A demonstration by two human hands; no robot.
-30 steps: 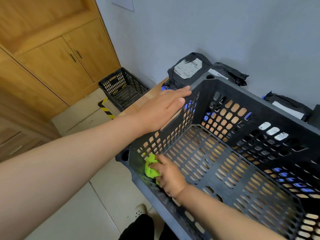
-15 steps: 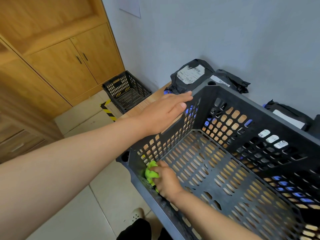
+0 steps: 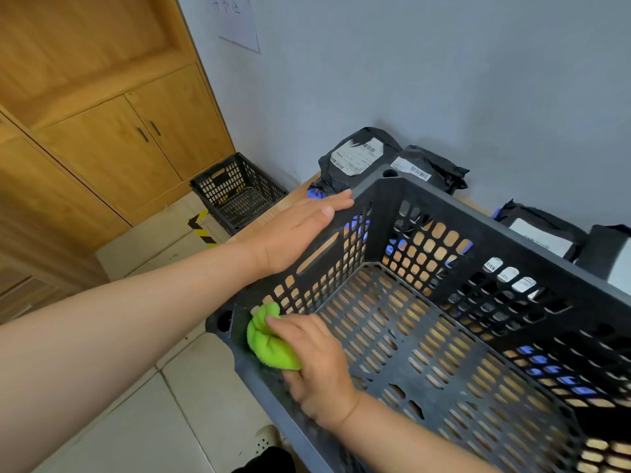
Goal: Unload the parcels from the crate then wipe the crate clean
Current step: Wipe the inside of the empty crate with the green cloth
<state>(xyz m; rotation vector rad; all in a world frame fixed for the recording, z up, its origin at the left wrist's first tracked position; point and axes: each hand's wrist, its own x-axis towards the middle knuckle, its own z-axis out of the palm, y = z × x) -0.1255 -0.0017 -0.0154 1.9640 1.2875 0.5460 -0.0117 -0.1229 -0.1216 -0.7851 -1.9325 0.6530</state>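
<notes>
A black perforated plastic crate (image 3: 485, 227) rests on a wooden table, with nothing inside but my hand and a cloth. My left hand (image 3: 293, 233) lies flat with fingers stretched along the crate's left rim, holding it steady. Inside the crate, my right hand (image 3: 314, 363) grips a bunched bright green cloth (image 3: 269, 339) and presses it against the inner near-left corner. Black parcels with white labels sit behind the crate against the wall: one (image 3: 355, 158) at the back left, a second (image 3: 430, 169) beside it, another (image 3: 539, 233) at the right.
A second, smaller black crate (image 3: 239, 192) stands on the tiled floor by the wooden cabinets (image 3: 136, 131). Yellow-black tape (image 3: 201, 227) marks the floor beside it. A grey wall rises behind the table. My shoe (image 3: 263, 442) shows below the crate.
My right hand has shifted the green cloth slightly along the inner near-left corner of the crate. My left hand keeps its place on the rim.
</notes>
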